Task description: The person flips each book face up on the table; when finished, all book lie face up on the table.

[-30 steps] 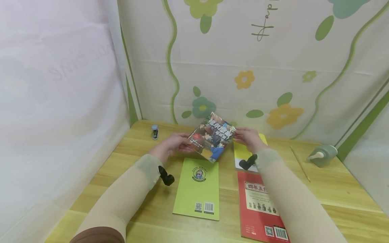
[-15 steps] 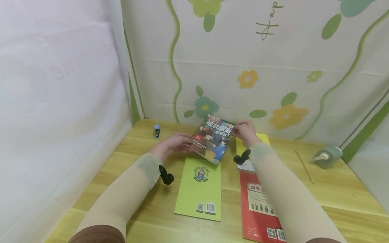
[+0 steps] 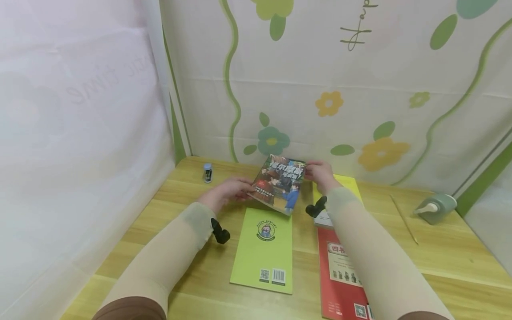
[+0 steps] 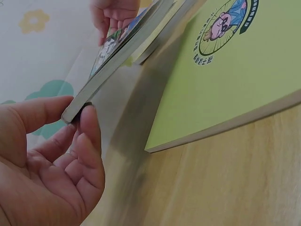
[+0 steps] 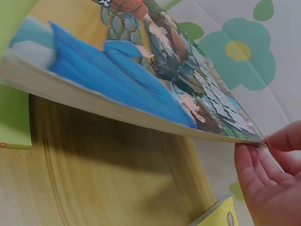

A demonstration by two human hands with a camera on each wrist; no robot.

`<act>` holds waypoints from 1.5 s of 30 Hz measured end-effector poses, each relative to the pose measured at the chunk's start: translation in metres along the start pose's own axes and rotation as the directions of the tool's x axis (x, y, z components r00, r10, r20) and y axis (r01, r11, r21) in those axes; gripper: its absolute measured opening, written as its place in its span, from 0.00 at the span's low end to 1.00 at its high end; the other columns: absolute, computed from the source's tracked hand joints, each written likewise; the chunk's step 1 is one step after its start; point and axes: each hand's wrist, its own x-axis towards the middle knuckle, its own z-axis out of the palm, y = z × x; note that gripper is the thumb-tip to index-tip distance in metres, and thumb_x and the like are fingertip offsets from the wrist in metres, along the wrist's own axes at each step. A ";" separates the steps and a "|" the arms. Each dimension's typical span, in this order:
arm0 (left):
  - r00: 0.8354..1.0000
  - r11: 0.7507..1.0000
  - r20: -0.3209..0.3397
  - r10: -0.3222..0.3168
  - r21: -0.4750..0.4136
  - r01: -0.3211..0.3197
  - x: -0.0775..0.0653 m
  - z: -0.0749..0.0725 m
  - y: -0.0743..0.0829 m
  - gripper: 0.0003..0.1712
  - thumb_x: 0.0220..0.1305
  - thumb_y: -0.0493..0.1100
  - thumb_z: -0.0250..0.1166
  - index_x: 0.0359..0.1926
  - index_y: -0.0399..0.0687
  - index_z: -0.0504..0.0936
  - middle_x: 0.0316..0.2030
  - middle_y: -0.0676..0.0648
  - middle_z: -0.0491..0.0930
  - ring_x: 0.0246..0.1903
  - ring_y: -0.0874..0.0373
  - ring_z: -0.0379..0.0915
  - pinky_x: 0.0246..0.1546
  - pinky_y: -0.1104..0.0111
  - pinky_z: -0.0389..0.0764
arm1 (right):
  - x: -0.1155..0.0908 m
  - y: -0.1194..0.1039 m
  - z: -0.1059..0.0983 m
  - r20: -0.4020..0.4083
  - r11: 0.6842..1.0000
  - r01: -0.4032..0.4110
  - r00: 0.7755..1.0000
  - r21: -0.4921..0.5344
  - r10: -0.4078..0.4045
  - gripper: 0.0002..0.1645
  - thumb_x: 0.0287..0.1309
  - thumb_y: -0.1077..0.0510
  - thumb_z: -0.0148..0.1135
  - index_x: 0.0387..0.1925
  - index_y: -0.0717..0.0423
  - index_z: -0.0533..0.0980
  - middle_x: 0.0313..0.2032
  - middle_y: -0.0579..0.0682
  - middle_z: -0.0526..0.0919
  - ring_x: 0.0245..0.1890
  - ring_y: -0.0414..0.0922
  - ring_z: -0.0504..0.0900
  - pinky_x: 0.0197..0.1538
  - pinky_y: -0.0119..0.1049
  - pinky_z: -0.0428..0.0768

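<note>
A book with a dark illustrated cover (image 3: pixel 282 184) is held tilted above the table, its far end raised. My left hand (image 3: pixel 236 189) pinches its left corner between thumb and fingers, as the left wrist view shows on the book's edge (image 4: pixel 113 61). At the upper right corner my right hand (image 3: pixel 321 174) pinches it too, thumb above and fingers beneath in the right wrist view. Just below on the table lies a lime-green book (image 3: pixel 262 253), back cover up with a barcode. The right forearm partly hides a yellow book (image 3: pixel 350 184) and a red book (image 3: pixel 338 284).
A small bottle with a blue lid (image 3: pixel 207 173) stands at the back left of the wooden table (image 3: pixel 200 275). On the right lie a thin stick (image 3: pixel 404 219) and a grey-green bottle with a pale nozzle (image 3: pixel 436 208). A flowered cloth (image 3: pixel 280 106) hangs behind.
The held book has turned slightly and its lower corner has shifted right. My right hand has moved slightly left with it. Both hands keep their grip. The view has shifted a little.
</note>
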 end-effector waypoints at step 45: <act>0.989 0.992 -0.091 -0.113 -0.059 0.108 0.002 0.025 -0.013 0.12 0.64 0.27 0.61 0.47 0.23 0.78 0.35 0.35 0.81 0.24 0.55 0.82 0.34 0.68 0.86 | -0.010 0.034 0.008 0.394 1.000 -0.002 0.919 0.029 -0.010 0.07 0.70 0.69 0.39 0.38 0.67 0.66 0.54 0.73 0.62 0.61 0.67 0.61 0.72 0.55 0.55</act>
